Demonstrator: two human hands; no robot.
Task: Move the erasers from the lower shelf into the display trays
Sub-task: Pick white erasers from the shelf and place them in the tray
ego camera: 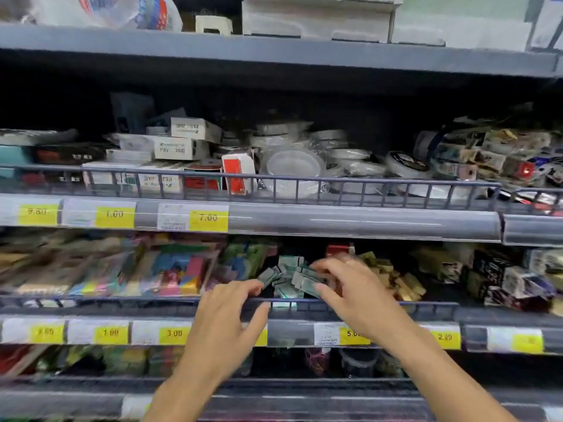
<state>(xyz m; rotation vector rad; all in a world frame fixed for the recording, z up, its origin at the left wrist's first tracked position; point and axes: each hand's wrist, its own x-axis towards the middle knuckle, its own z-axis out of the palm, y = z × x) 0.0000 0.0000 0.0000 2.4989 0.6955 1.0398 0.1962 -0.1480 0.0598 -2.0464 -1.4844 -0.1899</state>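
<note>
Both our hands are up at the wire rail (289, 300): left hand (227, 319) draped over it with loose, empty fingers, right hand (350, 289) just past it pinching green-and-white erasers (301, 280) from the pile behind. Looks like we're mid-grab, so next we'd lift that bunch clear over the rail without dropping any.

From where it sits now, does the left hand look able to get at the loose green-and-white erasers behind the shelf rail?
Probably yes. The left hand is at the rail, its fingertips just short of the erasers; only the right hand crowds them from the other side.
</note>
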